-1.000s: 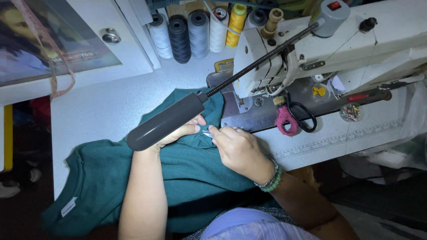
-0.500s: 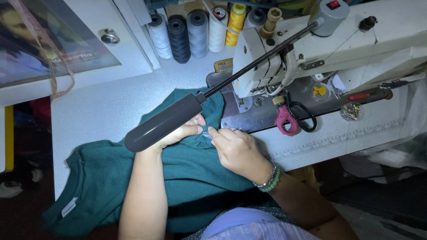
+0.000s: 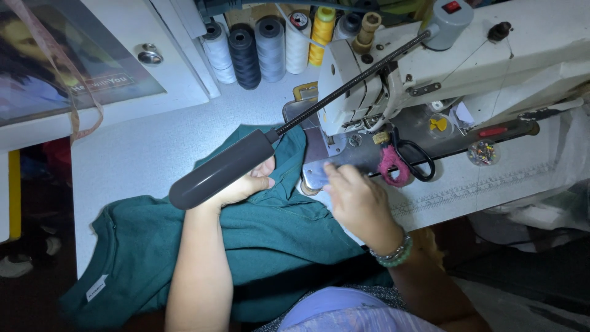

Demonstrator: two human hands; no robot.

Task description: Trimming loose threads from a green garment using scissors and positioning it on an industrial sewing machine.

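Clearly your left hand [image 3: 249, 184] presses the teal cotton garment [image 3: 270, 233] flat on the white worktop [image 3: 153, 154], fingers loosely spread, while your right hand [image 3: 356, 200], open, rests by the sewing machine's metal plate [image 3: 344, 163] to guide cloth.

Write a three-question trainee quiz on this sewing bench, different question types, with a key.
1. True or false: the left hand rests on the green garment, partly under the dark lamp head.
2. Which is right? A) The right hand holds the scissors. B) The right hand reaches to the metal plate of the sewing machine. C) The right hand is off the table.
3. Fill in: the black scissors have a ____ wrap on one handle.

Key: 1 true; 2 B; 3 pink. The scissors lie untouched on the machine bed, right of the hand. Thread cones stand behind.
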